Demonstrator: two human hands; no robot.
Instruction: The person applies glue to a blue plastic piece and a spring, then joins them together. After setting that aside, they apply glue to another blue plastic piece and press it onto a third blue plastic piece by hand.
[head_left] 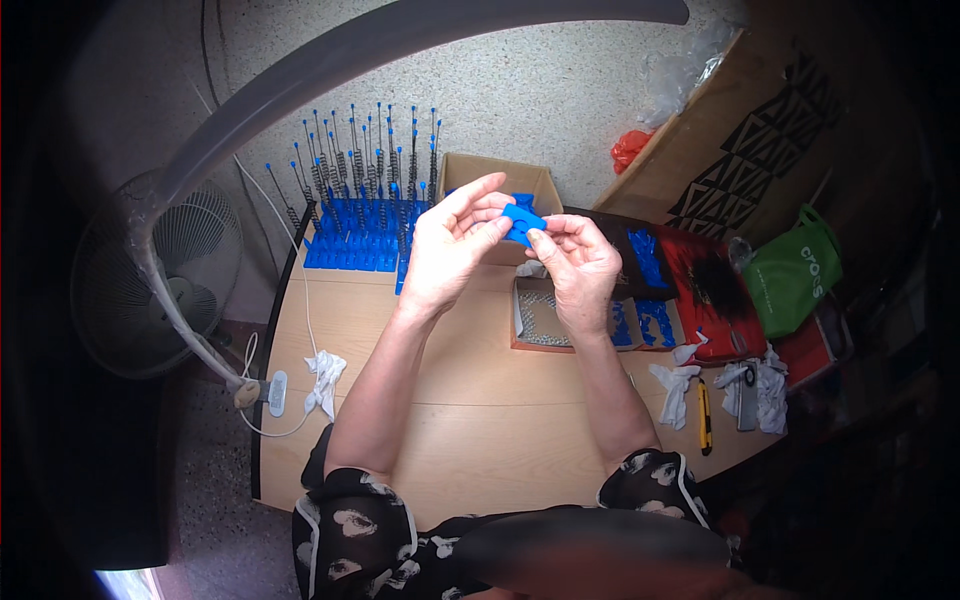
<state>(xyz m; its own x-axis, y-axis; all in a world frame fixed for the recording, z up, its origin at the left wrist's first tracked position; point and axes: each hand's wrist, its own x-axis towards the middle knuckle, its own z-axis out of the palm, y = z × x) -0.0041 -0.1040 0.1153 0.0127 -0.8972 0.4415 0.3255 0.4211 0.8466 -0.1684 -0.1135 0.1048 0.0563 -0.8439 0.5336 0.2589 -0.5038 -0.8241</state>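
Our fingers (497,226) are pinched from both sides around a small bright blue plastic clip-shaped piece (523,221), which we hold raised above the far middle of the pale wooden bench (480,420). Our left hand (452,247) grips the piece's left edge between thumb and curled fingers, and our right hand (578,262) closes thumb and forefinger on its lower right edge, so both hands are shut on it and nearly touch each other. Just behind the piece sits an open brown cardboard box (500,175); what it holds is hidden by our hands. To the left of that box stands a cluster of blue plastic bases with upright dark wire springs tipped with blue beads (365,195), arranged in rows at the bench's far left corner. Below our right hand lies a shallow tray of small silvery metal parts (540,322), and beside it, further right, a dark tray holding more blue plastic pieces (645,290). Near the right edge of the bench rest crumpled white cloths (675,385) and a yellow-handled utility knife (704,415). Another crumpled white cloth (325,375) lies at the left edge. A white standing fan (160,275) is on the floor to the left, and a green fabric bag (795,270) sits off to the right.
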